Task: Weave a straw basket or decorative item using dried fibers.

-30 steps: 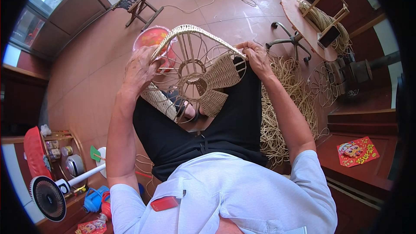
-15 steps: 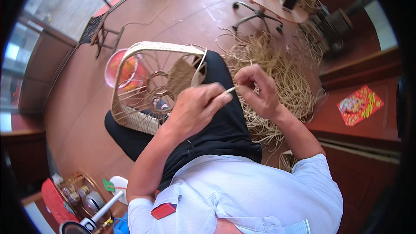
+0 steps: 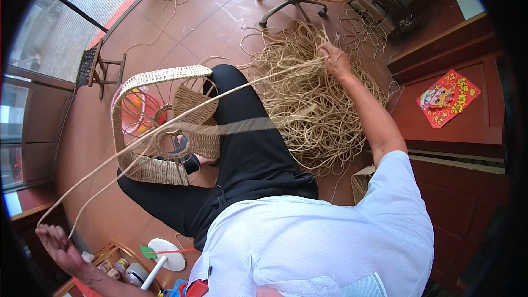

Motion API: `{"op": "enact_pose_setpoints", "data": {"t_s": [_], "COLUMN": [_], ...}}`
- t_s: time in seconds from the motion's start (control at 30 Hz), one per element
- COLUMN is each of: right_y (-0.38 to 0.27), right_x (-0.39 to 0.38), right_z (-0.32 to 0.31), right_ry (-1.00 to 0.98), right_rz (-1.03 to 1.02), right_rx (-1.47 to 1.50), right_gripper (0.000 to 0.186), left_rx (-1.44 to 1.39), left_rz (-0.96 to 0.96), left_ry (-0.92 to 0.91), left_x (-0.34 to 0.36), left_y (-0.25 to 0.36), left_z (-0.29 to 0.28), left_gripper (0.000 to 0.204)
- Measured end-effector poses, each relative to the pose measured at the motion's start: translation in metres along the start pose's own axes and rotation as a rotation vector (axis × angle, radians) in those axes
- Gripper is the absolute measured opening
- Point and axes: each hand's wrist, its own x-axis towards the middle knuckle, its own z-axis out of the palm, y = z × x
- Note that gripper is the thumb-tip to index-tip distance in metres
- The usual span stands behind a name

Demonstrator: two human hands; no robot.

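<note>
A long tan cord (image 3: 231, 91) is stretched slantwise across my lap. At its upper right my right hand (image 3: 334, 60) grips it, fingers closed, over the edge of the cord heap (image 3: 308, 99). Far out at the lower left, my left hand (image 3: 58, 245) has the cord bent around its curled fingers, and a second strand runs back from it. Under the cord, a partly woven frame (image 3: 157, 175) with bare spokes and a rounded rim leans against my thighs. A blurred strand (image 3: 242, 126) crosses my dark-trousered thigh.
A pink basin (image 3: 137, 110) stands behind the frame. Farther off are a small stool (image 3: 102, 71) and a table on a castered base (image 3: 291, 1). A red panel with a paper decoration (image 3: 448, 99) is at the right. A tray of jars (image 3: 113, 256) and a green fly swatter (image 3: 147, 251) lie lower left.
My hands were close together over my lap with a short bit of cord between them. Now they are wide apart, the left swung down-left, the right up-right, with the cord stretched between.
</note>
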Motion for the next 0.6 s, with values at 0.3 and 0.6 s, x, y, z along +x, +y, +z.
{"op": "enact_pose_setpoints", "data": {"t_s": [0.3, 0.6], "right_y": [0.045, -0.044], "right_x": [0.070, 0.101], "right_z": [-0.082, -0.152], "right_ry": [0.085, 0.368], "right_rz": [0.144, -0.093], "right_rx": [-0.252, -0.793], "right_gripper": [0.046, 0.052], "left_rx": [0.273, 0.462], "left_rz": [-0.117, -0.186], "left_ry": [0.927, 1.339], "left_x": [-0.050, -0.078], "left_y": [0.010, -0.026], "left_z": [-0.282, -0.336], "left_gripper": [0.031, 0.027]}}
